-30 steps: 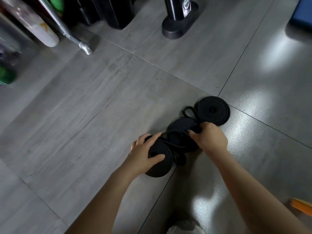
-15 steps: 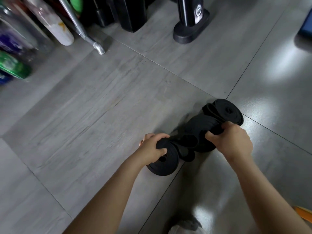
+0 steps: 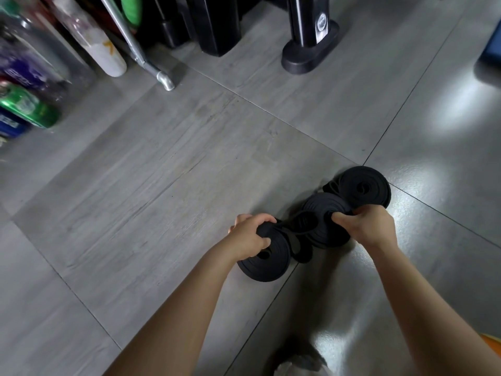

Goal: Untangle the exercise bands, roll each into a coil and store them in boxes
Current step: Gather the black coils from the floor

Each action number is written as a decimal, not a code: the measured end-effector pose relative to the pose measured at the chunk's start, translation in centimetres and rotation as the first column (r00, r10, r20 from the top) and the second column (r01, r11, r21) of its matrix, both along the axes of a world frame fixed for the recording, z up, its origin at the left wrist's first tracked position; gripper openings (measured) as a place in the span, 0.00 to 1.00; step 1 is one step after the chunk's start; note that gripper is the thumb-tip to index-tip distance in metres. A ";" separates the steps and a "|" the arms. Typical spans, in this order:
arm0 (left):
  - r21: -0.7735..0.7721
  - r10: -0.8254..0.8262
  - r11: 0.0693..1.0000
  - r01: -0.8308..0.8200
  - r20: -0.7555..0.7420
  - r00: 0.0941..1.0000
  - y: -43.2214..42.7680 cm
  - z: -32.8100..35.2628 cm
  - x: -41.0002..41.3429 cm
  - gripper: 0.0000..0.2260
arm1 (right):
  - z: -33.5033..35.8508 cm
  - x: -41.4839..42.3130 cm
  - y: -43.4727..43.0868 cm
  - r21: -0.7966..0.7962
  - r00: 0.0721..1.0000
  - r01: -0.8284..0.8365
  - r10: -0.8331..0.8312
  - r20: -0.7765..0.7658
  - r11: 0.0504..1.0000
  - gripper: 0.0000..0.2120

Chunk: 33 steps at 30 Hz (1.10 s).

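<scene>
Grey wood-grain floor tiles [image 3: 162,185], glare patches at right. Three black coiled bands [image 3: 363,187] in row on floor, loose loops tangled between. Grip of left hand [image 3: 248,237] curls round nearest coil [image 3: 271,264]; grip of right hand [image 3: 371,226] pinches middle coil [image 3: 322,210]. Black stand base [image 3: 309,58] beyond. Bottles [image 3: 27,104] at left blurred; orange object [image 3: 492,340] cut off at edge.

3 black coiled exercise bands [image 3: 320,226] lie tangled on the floor.
</scene>
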State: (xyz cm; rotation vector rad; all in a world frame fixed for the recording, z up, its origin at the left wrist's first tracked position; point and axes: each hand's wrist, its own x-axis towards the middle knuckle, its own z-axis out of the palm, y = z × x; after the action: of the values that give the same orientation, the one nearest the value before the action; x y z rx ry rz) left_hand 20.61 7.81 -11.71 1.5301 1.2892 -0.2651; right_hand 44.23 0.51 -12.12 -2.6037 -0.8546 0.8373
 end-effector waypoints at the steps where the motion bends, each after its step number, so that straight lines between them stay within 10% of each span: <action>1: -0.011 -0.005 1.000 0.005 0.005 1.000 0.1 0.0 0.0 0.19 | 0.1 -0.1 0.1 -0.002 1.000 -0.002 0.002 0.005 1.000 0.21; 8: 0.002 -0.057 0.998 0.057 -0.045 0.997 -0.2 0.0 0.5 0.19 | 1.7 -1.4 0.5 0.044 0.933 -0.170 0.146 0.328 0.984 0.20; 22: 0.029 0.063 0.998 -0.064 0.027 0.998 -0.6 -0.4 0.3 0.19 | 2.9 1.9 -4.8 0.193 0.933 0.335 -0.353 0.068 0.922 0.15; 33: -0.558 0.586 0.694 -0.456 0.068 0.808 1.6 1.4 -0.9 0.41 | 3.5 -10.6 -0.7 0.044 0.909 -0.407 0.399 0.121 0.913 0.20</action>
State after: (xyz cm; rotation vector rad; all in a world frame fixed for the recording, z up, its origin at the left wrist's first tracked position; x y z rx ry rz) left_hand 19.73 9.45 -10.26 0.6582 1.2692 -0.0360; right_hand 33.58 -0.19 -8.64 -2.4658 -1.4623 0.7483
